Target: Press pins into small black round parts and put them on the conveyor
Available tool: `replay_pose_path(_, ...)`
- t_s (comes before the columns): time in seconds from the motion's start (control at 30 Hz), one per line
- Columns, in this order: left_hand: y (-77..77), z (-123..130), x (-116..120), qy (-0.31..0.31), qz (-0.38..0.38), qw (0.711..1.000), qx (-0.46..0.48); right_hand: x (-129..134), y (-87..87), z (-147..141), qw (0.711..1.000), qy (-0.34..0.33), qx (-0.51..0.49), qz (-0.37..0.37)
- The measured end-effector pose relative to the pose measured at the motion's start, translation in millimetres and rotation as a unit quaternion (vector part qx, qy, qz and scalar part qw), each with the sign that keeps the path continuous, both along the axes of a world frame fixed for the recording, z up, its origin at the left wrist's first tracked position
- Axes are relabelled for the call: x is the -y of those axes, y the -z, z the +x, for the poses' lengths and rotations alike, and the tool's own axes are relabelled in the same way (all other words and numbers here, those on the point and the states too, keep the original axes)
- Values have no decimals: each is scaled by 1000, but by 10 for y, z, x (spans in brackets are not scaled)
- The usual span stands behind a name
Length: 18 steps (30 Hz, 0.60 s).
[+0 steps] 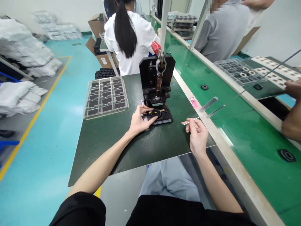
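My left hand (140, 120) reaches to the base of a black hand press (158, 83) with a red-tipped lever. Its thumb and index finger hold the sides of a round black part (155, 113) under the press head. My right hand (198, 133) pinches a thin, light-coloured strip (188, 122) above the right side of the dark green table mat (103, 147). Just beyond that hand, bundles of thin strips (208, 104) lie on the bench edge beside a small pink item (193, 102).
A clear tray (105, 97) of dark parts sits left of the press. On the right runs a green conveyor (246, 141) carrying black round parts (286, 155). A person in white (143, 37) is ahead; another in grey (218, 34) stands across the conveyor. A co-worker's arm (291, 125) shows far right.
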<state>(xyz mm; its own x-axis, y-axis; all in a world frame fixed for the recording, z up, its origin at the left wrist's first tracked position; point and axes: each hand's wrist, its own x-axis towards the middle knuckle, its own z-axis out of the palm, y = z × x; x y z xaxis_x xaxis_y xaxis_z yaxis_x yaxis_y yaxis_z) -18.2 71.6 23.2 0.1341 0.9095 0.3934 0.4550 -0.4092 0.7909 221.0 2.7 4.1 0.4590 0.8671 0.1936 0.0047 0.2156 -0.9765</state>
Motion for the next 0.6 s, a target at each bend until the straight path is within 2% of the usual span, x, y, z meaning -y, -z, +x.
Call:
replay_pose_path(0.23, 51, 6, 32, 35, -9, 999, -21, 2, 35, -1, 998, 23, -64, 0)
replay_pose_path(0.4, 66, 13, 12, 53, -13, 998, 11, 1, -3, 10, 997, 18, -69, 21)
replay_pose_path(0.5, 82, 8, -2, 34, 8, 999, -22, -139, -194, 62, 997, 5, -34, 71)
replay_pose_path(0.6, 151, 7, -26, -33, 43, 996, -74, -473, -576, 97, 987, 7, 30, 157)
